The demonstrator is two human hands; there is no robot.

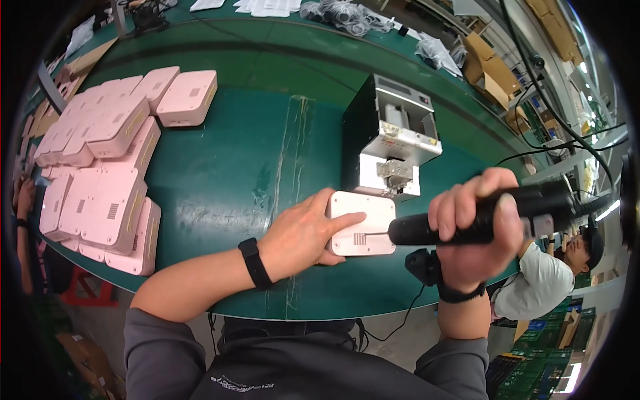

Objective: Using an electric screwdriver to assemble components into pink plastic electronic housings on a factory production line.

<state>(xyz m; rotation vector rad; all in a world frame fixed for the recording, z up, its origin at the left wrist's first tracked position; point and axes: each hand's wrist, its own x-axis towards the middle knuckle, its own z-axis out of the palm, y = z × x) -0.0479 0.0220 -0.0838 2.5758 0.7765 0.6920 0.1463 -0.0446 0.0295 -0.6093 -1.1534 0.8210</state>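
Note:
My left hand [297, 233], a black band on its wrist, grips the left side of a pale pink plastic case [377, 210]. One finger lies stretched across the top of this case, which has rounded corners, corner holes and a slotted vent. In my right hand [477, 223] is a black electric screwdriver [417, 229], the fingers wrapped round its body. Its thin bit points left over the case near the vent; whether the tip touches is unclear. Just beyond the case stands a black and silver screw feeder [398, 143].
Stacks of similar pink cases [107, 180] fill the left of the green table [220, 187]. A cable runs from the screwdriver on the right. Plastic bags [347, 17] and an open cardboard box [490, 67] lie at the back. A person [543, 280] is at the right.

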